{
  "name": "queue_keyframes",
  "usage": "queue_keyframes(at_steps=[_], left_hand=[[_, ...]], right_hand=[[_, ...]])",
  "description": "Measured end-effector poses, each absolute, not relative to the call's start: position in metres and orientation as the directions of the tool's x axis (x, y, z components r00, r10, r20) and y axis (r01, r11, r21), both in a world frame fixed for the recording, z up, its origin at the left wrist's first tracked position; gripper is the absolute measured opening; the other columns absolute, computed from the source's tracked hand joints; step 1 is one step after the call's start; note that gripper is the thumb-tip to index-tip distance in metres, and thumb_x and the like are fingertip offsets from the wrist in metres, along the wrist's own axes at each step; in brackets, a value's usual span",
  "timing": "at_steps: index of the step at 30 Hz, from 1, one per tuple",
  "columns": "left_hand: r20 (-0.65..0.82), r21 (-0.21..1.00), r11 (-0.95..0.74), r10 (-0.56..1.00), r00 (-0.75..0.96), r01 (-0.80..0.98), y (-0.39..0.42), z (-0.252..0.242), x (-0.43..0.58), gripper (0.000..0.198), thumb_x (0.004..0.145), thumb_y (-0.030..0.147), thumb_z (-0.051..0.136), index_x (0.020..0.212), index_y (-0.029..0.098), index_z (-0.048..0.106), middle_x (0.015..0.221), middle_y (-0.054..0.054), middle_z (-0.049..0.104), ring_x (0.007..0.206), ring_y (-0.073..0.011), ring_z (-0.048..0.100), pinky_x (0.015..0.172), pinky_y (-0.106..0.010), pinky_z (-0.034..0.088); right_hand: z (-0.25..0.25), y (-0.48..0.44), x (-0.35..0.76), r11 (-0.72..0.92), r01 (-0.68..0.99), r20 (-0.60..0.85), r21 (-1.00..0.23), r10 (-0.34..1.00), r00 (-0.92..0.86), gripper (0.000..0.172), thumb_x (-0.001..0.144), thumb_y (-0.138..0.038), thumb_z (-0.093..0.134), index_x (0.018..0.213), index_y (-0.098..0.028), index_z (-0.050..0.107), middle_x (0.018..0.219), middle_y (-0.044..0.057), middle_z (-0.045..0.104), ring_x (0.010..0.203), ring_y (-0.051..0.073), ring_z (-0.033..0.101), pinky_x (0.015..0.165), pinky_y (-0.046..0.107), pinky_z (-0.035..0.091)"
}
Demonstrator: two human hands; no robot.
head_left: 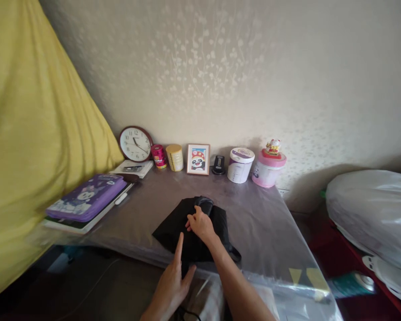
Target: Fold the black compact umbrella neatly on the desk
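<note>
A black piece of thin fabric (pixel 177 227), perhaps a folded bag, lies spread near the front edge of the table, with a bunched fold at its top and a strap-like loop at its lower right. My right hand (pixel 200 225) rests over its upper part, index finger stretched toward the fold and the other fingers loosely bent; no grip on the cloth shows. At the fabric's near edge is my left hand (pixel 175 281), index finger and thumb spread apart, holding nothing visible. Its other fingers are hidden.
The table (pixel 260 223) has a clear plastic cover. Along the wall stand a clock (pixel 135 143), a pink can (pixel 158 157), a yellow-lidded tub (pixel 174 158), a framed panda picture (pixel 198 159) and two round tubs (pixel 239 167). A purple case (pixel 87 196) lies on books at left.
</note>
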State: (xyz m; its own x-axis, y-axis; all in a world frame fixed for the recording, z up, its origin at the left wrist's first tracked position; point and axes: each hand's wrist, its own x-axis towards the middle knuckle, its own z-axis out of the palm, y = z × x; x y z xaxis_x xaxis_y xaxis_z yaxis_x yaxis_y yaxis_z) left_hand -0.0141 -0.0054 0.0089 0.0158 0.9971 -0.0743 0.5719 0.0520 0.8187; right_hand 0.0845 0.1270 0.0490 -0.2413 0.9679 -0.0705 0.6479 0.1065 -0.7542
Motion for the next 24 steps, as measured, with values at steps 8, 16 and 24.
queue_keyframes(at_steps=[8, 16, 24], left_hand=[[-0.167, 0.816, 0.095, 0.983, 0.076, 0.570, 0.006, 0.013, -0.012, 0.070, 0.085, 0.026, 0.040, 0.143, 0.020, 0.002, 0.122, -0.011, 0.058, 0.103, -0.0202, 0.060, 0.083, -0.028, 0.044], [-0.193, 0.789, 0.129, 0.980, 0.043, 0.601, 0.003, 0.010, -0.009, 0.070, 0.085, 0.025, 0.038, 0.143, 0.017, 0.001, 0.106, -0.009, 0.066, 0.089, -0.0182, 0.064, 0.075, -0.021, 0.042], [-0.222, 0.780, 0.147, 0.974, 0.049, 0.608, 0.005, 0.009, -0.008, 0.071, 0.085, 0.023, 0.037, 0.143, 0.016, -0.004, 0.114, -0.009, 0.063, 0.091, -0.0156, 0.064, 0.079, -0.020, 0.040]], right_hand=[[0.042, 0.118, 0.093, 0.303, 0.571, 0.133, -0.763, 0.938, -0.319, 0.030, 0.083, -0.017, 0.043, 0.110, -0.016, 0.057, 0.077, 0.001, 0.070, 0.069, 0.013, 0.065, 0.067, 0.022, 0.046], [0.027, 0.126, 0.109, 0.621, 0.650, 0.514, -0.438, 0.766, -0.386, 0.022, 0.084, -0.016, 0.048, 0.096, -0.019, 0.067, 0.110, 0.006, 0.065, 0.110, 0.021, 0.051, 0.096, 0.037, 0.037], [0.009, 0.186, 0.127, 0.535, 0.776, 0.504, -0.336, 0.798, -0.332, 0.031, 0.091, -0.021, 0.037, 0.111, -0.018, 0.061, 0.121, 0.009, 0.059, 0.117, 0.022, 0.049, 0.097, 0.042, 0.036]])
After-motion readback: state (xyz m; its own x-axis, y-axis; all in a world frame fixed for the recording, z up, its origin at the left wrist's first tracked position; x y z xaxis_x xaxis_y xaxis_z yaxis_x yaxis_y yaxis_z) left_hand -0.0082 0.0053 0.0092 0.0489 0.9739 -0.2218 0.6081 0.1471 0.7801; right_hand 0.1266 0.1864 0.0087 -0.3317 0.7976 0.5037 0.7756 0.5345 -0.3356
